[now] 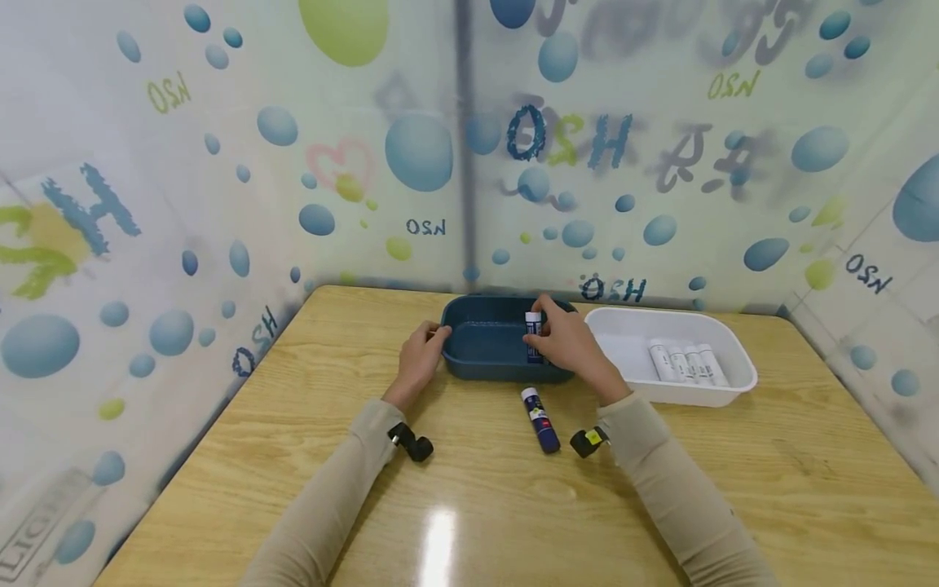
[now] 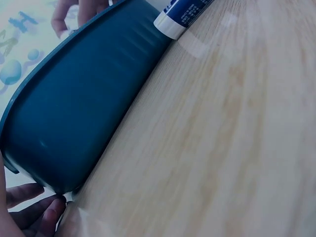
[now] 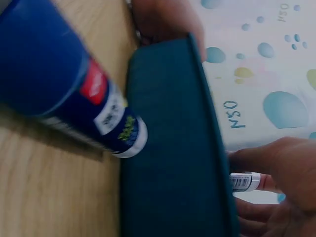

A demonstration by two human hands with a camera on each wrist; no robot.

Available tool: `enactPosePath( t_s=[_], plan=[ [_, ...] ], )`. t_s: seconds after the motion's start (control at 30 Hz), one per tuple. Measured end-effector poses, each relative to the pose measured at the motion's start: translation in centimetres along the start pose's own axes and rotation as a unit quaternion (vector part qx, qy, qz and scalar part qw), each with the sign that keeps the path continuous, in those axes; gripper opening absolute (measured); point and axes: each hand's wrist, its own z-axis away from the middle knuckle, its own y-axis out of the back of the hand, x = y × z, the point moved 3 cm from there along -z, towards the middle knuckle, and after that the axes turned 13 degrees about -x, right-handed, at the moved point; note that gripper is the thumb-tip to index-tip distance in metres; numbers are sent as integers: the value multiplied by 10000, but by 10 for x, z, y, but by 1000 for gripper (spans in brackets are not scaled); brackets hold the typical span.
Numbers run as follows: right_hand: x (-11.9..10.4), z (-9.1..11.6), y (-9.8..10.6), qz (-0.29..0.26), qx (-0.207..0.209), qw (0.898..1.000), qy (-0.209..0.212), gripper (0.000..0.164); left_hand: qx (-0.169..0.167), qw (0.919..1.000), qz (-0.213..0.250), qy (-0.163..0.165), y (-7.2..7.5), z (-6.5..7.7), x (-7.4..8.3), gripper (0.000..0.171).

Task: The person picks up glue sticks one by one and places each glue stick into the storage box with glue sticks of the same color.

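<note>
A dark teal plastic basin point(image 1: 484, 371) sits on the table. At its left end, my left hand point(image 1: 420, 359) grips the wall, thumb at the rim and fingers against the outside low down, as the left wrist view shows. My right hand point(image 1: 568, 336) pinches a blue glue stick with a white cap point(image 1: 533, 334), held at the inner right end of the basin. In the right wrist view the basin's wall hides part of this glue stick point(image 3: 244, 181). Another blue glue stick point(image 1: 541, 420) lies on the wood in front of the basin, white cap toward it.
To the right of the teal basin stands a white basin point(image 1: 682, 394). Several white tubes point(image 1: 697, 364) lie side by side in its right part. The wooden table point(image 1: 469, 489) backs onto walls covered in a bubble-print sheet point(image 1: 418, 151).
</note>
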Motion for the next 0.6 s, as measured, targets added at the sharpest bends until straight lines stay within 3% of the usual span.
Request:
enactPosePath(
  t_s=[0.6],
  plan=[
    [16,-14,-18,612,-77,9970,-469,49,-30,10000,52,28,0,-1,1,46]
  ],
)
